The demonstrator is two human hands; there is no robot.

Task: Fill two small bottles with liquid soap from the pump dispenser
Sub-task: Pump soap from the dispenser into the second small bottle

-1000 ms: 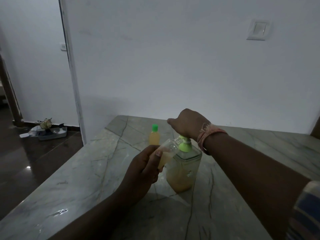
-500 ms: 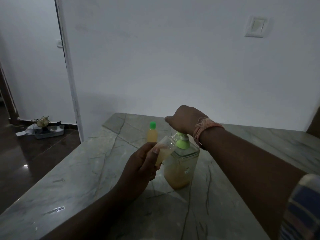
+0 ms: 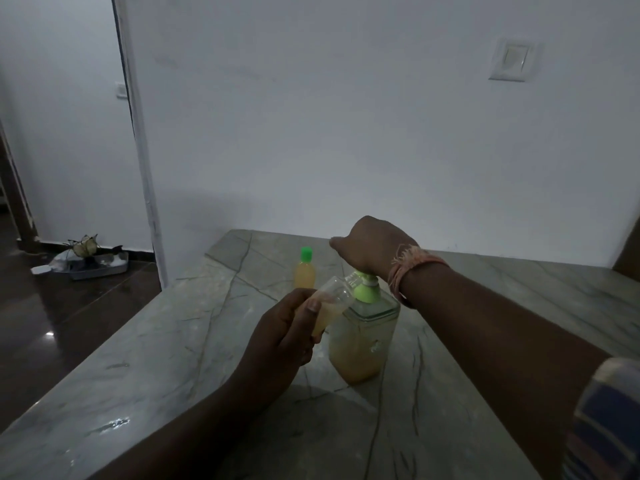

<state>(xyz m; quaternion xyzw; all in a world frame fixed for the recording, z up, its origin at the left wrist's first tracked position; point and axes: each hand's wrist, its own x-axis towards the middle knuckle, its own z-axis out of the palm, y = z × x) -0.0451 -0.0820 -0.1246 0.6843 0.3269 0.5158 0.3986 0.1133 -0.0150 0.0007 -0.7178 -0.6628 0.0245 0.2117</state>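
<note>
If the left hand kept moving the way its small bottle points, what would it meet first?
The left hand tilts the open bottle up and right at the dispenser's green pump. Its mouth looks about at the spout, so it would likely meet the pump first; depth is unclear.

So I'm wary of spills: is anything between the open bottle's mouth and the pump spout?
Nothing visible. The left hand tilts the open bottle with its mouth right against the pump dispenser.
</note>
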